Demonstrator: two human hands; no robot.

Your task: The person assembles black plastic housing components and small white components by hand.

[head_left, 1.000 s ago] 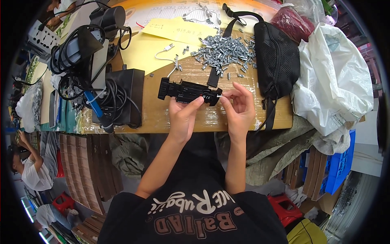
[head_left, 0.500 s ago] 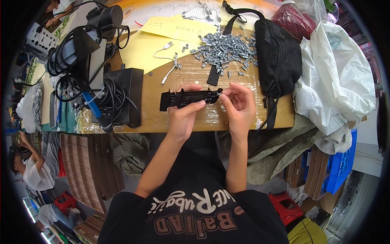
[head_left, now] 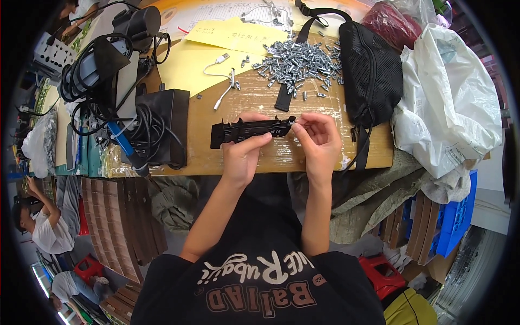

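My left hand (head_left: 245, 155) grips a long black plastic part (head_left: 252, 131) with small upright tabs along its far edge, thumb on the near side and fingers behind. At the part's right end, my right hand (head_left: 318, 140) pinches a small silvery piece (head_left: 293, 122), mostly hidden by thumb and forefinger. Beyond my hands lies a heap of small metal connector pieces (head_left: 298, 62). A short white USB cable (head_left: 215, 66) rests left of that heap, and a flat black strap end (head_left: 283, 98) sticks out below it.
Yellow paper sheets (head_left: 187, 70) lie at the back left. Farther left are a black box (head_left: 173, 127) and coiled black cables (head_left: 81, 76). A black mesh bag (head_left: 371, 73) and a white plastic bag (head_left: 447, 108) fill the right. The table's front edge (head_left: 206, 172) runs below my hands.
Both hands stay at nearly the same place. The black part has shifted very slightly left, and its right end tilts a little more. The whole view has moved slightly.
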